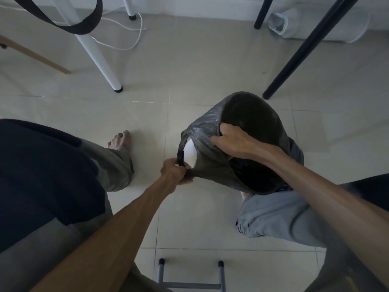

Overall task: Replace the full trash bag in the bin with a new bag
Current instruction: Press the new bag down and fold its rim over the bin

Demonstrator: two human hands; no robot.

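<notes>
Pale square floor tiles (189, 76) fill the view, dimly lit, with a white wall base running along the top edge. A white furniture leg (99, 57) with a black foot slants down at upper left, a wooden leg (33, 53) beside it, and a white cable (130, 32) loops across the tiles behind them. Two dark legs (303, 51) angle in from the upper right, and a pale rounded appliance (280, 24) lies against the wall near them. At the bottom edge stand two grey metal legs (190, 277) joined by a crossbar.

The person stands over the bin (190, 153), which sits on the floor between their feet — only a small white patch of its side shows, the rest wrapped in the black trash bag (202, 127). The bag's mouth gapes wide and dark, its edge pulled over the bin's rim.

The right hand (233, 142) is closed over the near-left part of the rim, fingers curled inside the opening and pressing the plastic there. The left hand (175, 171) pinches a gathered corner of the bag just below the white patch, fingers shut tight on the stretched film — the plastic runs taut from this grip to the rim.

A bare foot (121, 141) rests on the tiles at left below grey trousers (113, 163).
</notes>
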